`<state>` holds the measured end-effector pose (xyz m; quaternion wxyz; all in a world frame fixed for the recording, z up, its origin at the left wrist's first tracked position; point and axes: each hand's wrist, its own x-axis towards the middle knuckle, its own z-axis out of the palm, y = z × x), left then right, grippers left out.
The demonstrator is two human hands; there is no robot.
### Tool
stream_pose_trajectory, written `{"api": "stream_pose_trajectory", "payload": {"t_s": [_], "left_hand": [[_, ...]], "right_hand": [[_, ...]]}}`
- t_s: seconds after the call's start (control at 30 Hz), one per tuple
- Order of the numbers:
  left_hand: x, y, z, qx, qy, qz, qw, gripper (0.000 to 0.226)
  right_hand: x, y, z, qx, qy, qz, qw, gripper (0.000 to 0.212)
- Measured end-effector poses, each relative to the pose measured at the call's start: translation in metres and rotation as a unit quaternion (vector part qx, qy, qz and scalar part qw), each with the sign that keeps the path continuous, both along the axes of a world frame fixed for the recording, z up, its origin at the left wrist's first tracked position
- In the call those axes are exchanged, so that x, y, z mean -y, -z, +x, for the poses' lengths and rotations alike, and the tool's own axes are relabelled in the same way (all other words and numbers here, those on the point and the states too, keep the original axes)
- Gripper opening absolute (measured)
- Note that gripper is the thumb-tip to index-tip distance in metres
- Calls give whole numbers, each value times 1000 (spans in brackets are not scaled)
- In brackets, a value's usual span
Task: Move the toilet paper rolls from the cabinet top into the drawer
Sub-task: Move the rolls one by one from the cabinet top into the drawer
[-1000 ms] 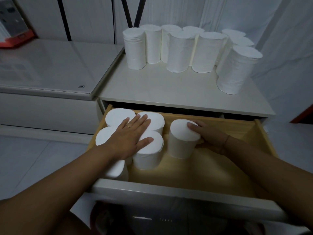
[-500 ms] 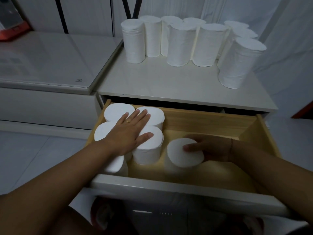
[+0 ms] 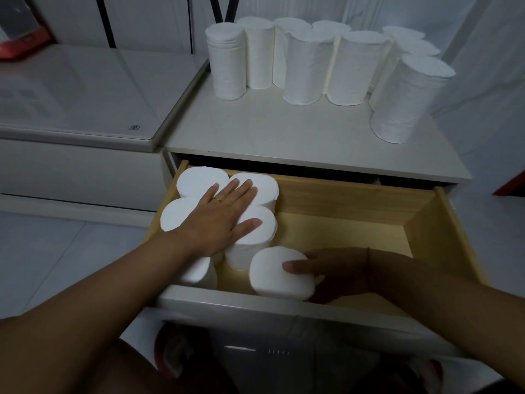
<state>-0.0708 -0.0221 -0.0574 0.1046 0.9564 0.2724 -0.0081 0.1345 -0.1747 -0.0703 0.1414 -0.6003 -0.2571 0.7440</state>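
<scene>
The wooden drawer [image 3: 355, 194] stands pulled out below the white cabinet top [image 3: 284, 132]. Several white toilet paper rolls [image 3: 199, 180] stand upright in the drawer's left part, and my left hand [image 3: 221, 217] lies flat on their tops, fingers spread. My right hand [image 3: 332, 268] grips one more roll [image 3: 272, 268] at the drawer's front, just right of that group, thumb on its top. Several rolls [image 3: 306, 66] stand upright along the back and right of the cabinet top; the nearest one [image 3: 406, 100] is at the right.
A low white unit with a glossy top [image 3: 79, 92] adjoins the cabinet on the left, with a red object [image 3: 22, 44] at its far corner. The drawer's right half [image 3: 355, 231] shows bare wood. A white curtain [image 3: 483, 66] hangs behind and to the right.
My right hand has carried its roll from the drawer's middle down and toward the front, next to the left group. My left hand has stayed flat on the rolls.
</scene>
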Motion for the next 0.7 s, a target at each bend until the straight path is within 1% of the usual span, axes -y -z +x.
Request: {"api": "stream_pose_trajectory", "payload": {"t_s": [0.03,0.1,0.2,0.3,0.4,0.5,0.57,0.6,0.7], "left_hand": [[0,0,0,0,1,0,1000,73],[-1,1,1,1,2,1,1000,74],[-1,1,1,1,4,4,1000,75],[-1,1,1,-4,2,3,1000,75],[0,0,1,-10,0,5,1000,76],[0,0,1,-11,0,6,1000,76],[0,0,1,-9,3,7,1000,76],[-1,1,1,-8,4,8,1000,76],[-2,1,0,-9,4,11,1000,77]], "right_hand": [[2,0,2,-17,7,-28,999,83],[4,0,2,-50,20,-46,997,83],[0,1,-7,-83,45,-35,995,73],[-9,4,-21,-104,66,-27,992,78],[-15,4,-34,-100,61,-15,993,83],[-18,1,-42,-89,61,-8,994,83],[-21,-1,-47,-86,59,-4,995,77],[-22,-1,-50,-88,59,0,994,69],[-26,-2,-61,-96,62,17,993,36]]}}
